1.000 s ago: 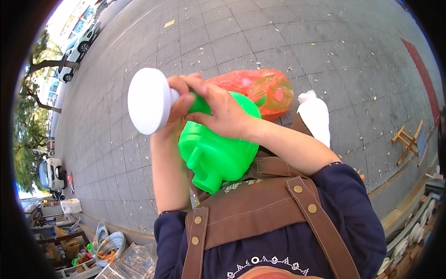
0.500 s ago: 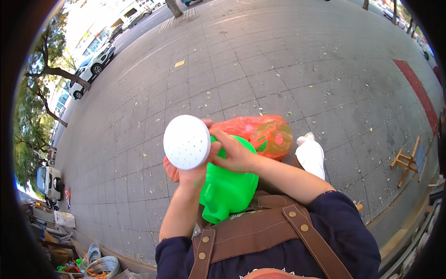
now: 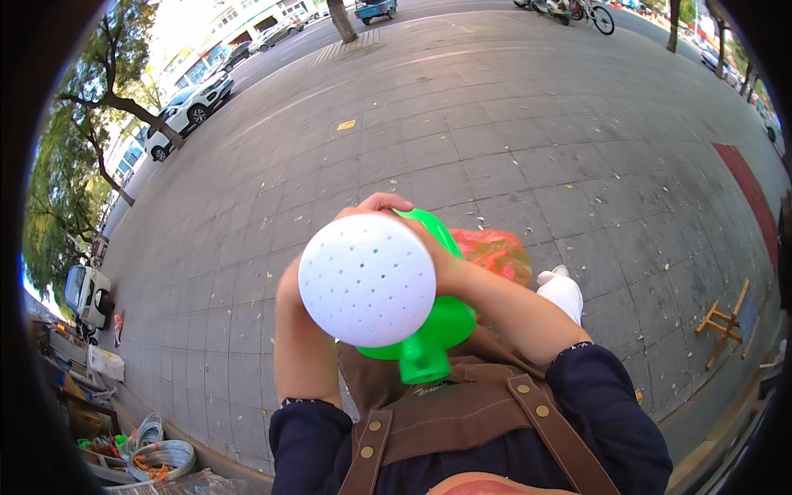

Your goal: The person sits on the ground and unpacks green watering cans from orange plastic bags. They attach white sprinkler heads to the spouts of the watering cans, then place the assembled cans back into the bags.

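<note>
Even, bright daylight covers the paving, with only soft shadows. Glare at far left bleaches the buildings. The white sprinkler head looks sharp; the foliage at the left, fisheye-bent rim is smeared.

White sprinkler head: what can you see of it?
The white sprinkler head is a round, slightly domed disc, smooth and plastic-looking, dotted with many small holes, a few darker. Its perforated face points toward the camera. It looks whole and dry. In view it overlaps part of the green can; the right grip shows by its right edge. Its back and what touches it there are hidden.
</note>
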The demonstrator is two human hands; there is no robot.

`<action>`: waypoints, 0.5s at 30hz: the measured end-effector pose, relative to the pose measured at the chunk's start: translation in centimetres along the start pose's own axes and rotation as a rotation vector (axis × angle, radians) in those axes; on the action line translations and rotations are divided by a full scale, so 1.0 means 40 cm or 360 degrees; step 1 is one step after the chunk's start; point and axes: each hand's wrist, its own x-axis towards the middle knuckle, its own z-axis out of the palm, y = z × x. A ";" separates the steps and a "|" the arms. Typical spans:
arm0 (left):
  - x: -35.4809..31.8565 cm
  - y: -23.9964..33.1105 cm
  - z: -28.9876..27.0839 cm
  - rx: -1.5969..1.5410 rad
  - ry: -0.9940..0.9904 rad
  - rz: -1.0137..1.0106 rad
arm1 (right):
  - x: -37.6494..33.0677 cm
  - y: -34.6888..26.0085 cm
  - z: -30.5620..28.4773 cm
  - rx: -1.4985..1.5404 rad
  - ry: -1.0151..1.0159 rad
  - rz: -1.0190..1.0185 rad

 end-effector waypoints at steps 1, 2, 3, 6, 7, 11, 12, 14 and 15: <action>0.043 -0.026 -0.017 -0.0175 -0.0186 -0.0103 | -0.004 0.025 -0.061 -0.0049 -0.0018 -0.0043; 0.046 -0.005 -0.014 -0.0219 -0.0084 -0.0242 | 0.006 0.017 -0.066 -0.0157 0.0086 0.0029; 0.047 0.004 0.017 -0.0199 0.0206 -0.0261 | 0.016 0.010 -0.071 -0.0261 0.0183 0.0108; 0.014 0.036 0.127 0.0231 0.0734 0.0039 | 0.014 0.000 -0.052 -0.0521 0.0379 -0.0015; 0.040 0.013 0.127 0.0022 0.0428 0.0200 | 0.001 -0.036 -0.066 -0.0512 0.0449 -0.0106; 0.044 0.037 0.061 -0.0077 -0.0183 0.0068 | -0.038 -0.023 -0.060 -0.0177 0.0109 -0.0063; 0.041 0.031 0.070 -0.0084 -0.0078 -0.0052 | -0.053 -0.019 -0.054 0.0050 0.0305 0.0060; 0.040 0.022 0.162 -0.0053 0.0511 0.0134 | -0.055 -0.007 -0.081 -0.0582 0.0213 -0.0001; 0.035 0.017 0.187 -0.0120 0.0486 0.0226 | -0.069 0.010 -0.078 -0.0785 0.0150 -0.0141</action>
